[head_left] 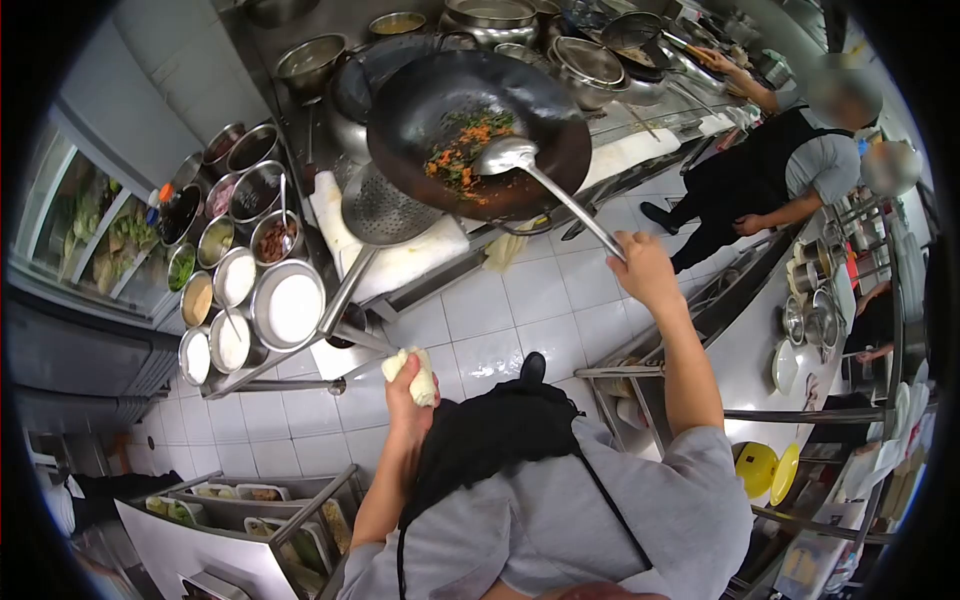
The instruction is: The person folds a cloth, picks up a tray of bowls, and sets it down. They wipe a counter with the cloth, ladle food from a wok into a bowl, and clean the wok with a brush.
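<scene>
My right hand (645, 268) is closed around the end of a long-handled metal ladle (507, 155). The ladle's bowl lies in a large dark wok (405, 110), against chopped orange and green food (462, 158). In my left hand (405, 408), held low in front of my apron, is a bunched pale yellow cloth (421, 372); my fingers are wrapped round it. Left of the wok rests a perforated metal strainer (385, 208), its handle slanting down toward my left hand. White cloths (425, 262) lie along the counter edge under the strainer.
Several metal containers of ingredients (288, 305) stand at left. Pots (310, 65) sit behind the wok. At right, a co-worker in a black apron (740, 165) holds a pan handle. A steel counter with bowls (765, 330) runs along the right, a food bin unit (220, 540) lower left.
</scene>
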A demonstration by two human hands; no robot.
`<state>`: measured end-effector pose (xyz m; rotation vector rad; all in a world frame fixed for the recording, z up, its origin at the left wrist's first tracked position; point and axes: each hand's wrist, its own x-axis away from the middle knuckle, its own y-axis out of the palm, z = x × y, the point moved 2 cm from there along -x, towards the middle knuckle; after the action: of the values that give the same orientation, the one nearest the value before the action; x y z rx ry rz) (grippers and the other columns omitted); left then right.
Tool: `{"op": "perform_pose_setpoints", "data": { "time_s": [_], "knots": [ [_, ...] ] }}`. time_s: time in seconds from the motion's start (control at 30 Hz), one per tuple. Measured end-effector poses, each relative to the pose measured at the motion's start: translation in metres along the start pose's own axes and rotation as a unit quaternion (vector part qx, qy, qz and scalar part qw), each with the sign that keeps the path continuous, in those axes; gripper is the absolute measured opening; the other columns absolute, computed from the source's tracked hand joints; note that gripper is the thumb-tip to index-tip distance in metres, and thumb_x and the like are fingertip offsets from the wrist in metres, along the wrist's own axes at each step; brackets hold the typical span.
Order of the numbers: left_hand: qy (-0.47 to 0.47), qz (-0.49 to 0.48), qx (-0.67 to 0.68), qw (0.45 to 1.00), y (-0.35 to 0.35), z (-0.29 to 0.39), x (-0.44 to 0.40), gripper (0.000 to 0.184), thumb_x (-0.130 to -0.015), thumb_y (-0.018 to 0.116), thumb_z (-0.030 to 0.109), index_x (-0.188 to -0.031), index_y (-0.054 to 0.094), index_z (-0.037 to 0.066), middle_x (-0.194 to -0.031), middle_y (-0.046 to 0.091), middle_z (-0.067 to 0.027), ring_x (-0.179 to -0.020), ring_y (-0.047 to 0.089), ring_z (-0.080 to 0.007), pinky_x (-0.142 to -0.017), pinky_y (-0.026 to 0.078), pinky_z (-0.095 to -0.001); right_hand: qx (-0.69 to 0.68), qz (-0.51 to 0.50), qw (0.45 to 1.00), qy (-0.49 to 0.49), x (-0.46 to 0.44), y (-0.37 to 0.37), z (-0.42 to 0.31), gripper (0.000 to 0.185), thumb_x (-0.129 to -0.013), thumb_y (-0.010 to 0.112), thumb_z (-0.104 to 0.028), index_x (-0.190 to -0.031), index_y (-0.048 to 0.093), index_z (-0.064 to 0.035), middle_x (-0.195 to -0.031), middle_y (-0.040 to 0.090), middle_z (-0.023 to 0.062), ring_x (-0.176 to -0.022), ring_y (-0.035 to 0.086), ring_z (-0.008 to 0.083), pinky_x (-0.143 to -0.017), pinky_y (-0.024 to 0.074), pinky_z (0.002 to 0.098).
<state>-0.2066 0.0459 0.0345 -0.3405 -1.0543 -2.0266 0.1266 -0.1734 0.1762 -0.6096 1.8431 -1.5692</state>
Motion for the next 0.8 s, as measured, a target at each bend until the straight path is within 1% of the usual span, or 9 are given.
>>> {"op": "perform_pose_setpoints", "data": {
  "time_s": [0.03,0.13,0.23,0.33,0.43,0.53,0.63,0.67,0.8],
  "knots": [
    [-0.016,-0.002,0.01,1.0,0.004,-0.004,-0.003,0.037,-0.088,0.068,0.04,-0.102,0.058,0.007,-0.067,0.057,-0.008,-0.052,0.056,-0.0189,-0.039,0.041,-0.03,-0.008,-0.037,0.999,0.018,0.001,0.004,0.01,0.039,-0.083,0.07,-0.014,-0.118,0.059,-0.0019,-0.096,0.064,0.0237,-0.091,0.063,0.0427,-0.079,0.0525,0.0487],
    [-0.043,0.003,0.013,0.999,0.024,-0.021,-0.013,0.036,-0.089,0.067,0.041,-0.101,0.057,0.008,-0.066,0.057,-0.0088,-0.049,0.054,-0.0192,-0.038,0.04,-0.0295,-0.102,-0.067,0.992,0.019,0.005,0.029,0.035,0.048,-0.084,0.068,-0.013,-0.128,0.052,-0.0037,-0.101,0.065,0.0275,-0.093,0.063,0.0455,-0.082,0.0517,0.0509],
    [-0.057,-0.022,-0.002,0.998,0.051,-0.033,-0.019,0.037,-0.089,0.067,0.04,-0.102,0.057,0.007,-0.066,0.057,-0.0096,-0.048,0.054,-0.0195,-0.039,0.041,-0.0299,-0.149,-0.058,0.987,0.0,0.011,0.037,0.041,0.05,-0.086,0.065,-0.013,-0.133,0.048,-0.0044,-0.099,0.066,0.0291,-0.091,0.063,0.0474,-0.084,0.0511,0.0522],
    [-0.063,-0.053,-0.041,0.996,0.08,-0.041,-0.023,0.037,-0.089,0.067,0.039,-0.103,0.056,0.007,-0.067,0.058,-0.0107,-0.048,0.055,-0.0195,-0.039,0.041,-0.0301,-0.21,-0.114,0.97,0.055,0.017,0.04,0.036,0.051,-0.089,0.062,-0.011,-0.136,0.047,-0.0037,-0.091,0.066,0.0287,-0.089,0.063,0.0488,-0.083,0.0518,0.0506],
    [-0.066,-0.072,-0.062,0.993,0.105,-0.044,-0.025,0.037,-0.09,0.066,0.038,-0.104,0.056,0.006,-0.069,0.059,-0.0116,-0.049,0.056,-0.0196,-0.039,0.042,-0.0301,-0.33,-0.059,0.94,0.058,0.025,0.06,0.038,0.053,-0.09,0.06,-0.01,-0.14,0.044,-0.0033,-0.076,0.066,0.0213,-0.069,0.067,0.0388,-0.065,0.0549,0.0448],
    [-0.05,-0.066,-0.057,0.995,0.125,-0.045,-0.028,0.037,-0.09,0.066,0.038,-0.104,0.056,0.006,-0.069,0.06,-0.0119,-0.049,0.056,-0.0199,-0.039,0.042,-0.0302,-0.514,-0.186,0.817,0.183,0.02,0.042,0.035,0.058,-0.092,0.06,-0.01,-0.146,0.039,-0.0037,-0.07,0.056,0.0071,-0.048,0.053,0.0133,-0.044,0.0457,0.0305],
    [-0.048,-0.04,-0.048,0.997,0.139,-0.055,-0.027,0.036,-0.09,0.065,0.039,-0.103,0.056,0.006,-0.069,0.059,-0.0116,-0.051,0.056,-0.0202,-0.04,0.042,-0.0303,-0.621,-0.161,0.749,0.167,-0.002,0.047,0.048,0.054,-0.094,0.058,-0.011,-0.145,0.041,-0.0058,-0.067,0.048,-0.0002,-0.043,0.047,0.0079,-0.036,0.0387,0.0261],
    [-0.049,-0.028,-0.043,0.997,0.143,-0.059,-0.028,0.036,-0.09,0.065,0.039,-0.103,0.056,0.006,-0.069,0.059,-0.0114,-0.051,0.056,-0.0201,-0.04,0.042,-0.0302,-0.616,-0.157,0.751,0.178,-0.014,0.053,0.055,0.051,-0.094,0.057,-0.01,-0.143,0.042,-0.0061,-0.067,0.048,0.0002,-0.043,0.047,0.0089,-0.037,0.0409,0.0263],
    [-0.04,0.007,-0.034,0.999,0.161,-0.076,-0.032,0.035,-0.091,0.063,0.039,-0.104,0.055,0.007,-0.07,0.059,-0.0107,-0.052,0.056,-0.0193,-0.041,0.042,-0.0302,-0.631,-0.149,0.749,0.139,-0.074,0.047,0.072,0.036,-0.096,0.056,-0.011,-0.13,0.05,-0.0027,-0.068,0.049,0.0018,-0.044,0.048,0.0093,-0.037,0.0415,0.0278]
  ]
}}
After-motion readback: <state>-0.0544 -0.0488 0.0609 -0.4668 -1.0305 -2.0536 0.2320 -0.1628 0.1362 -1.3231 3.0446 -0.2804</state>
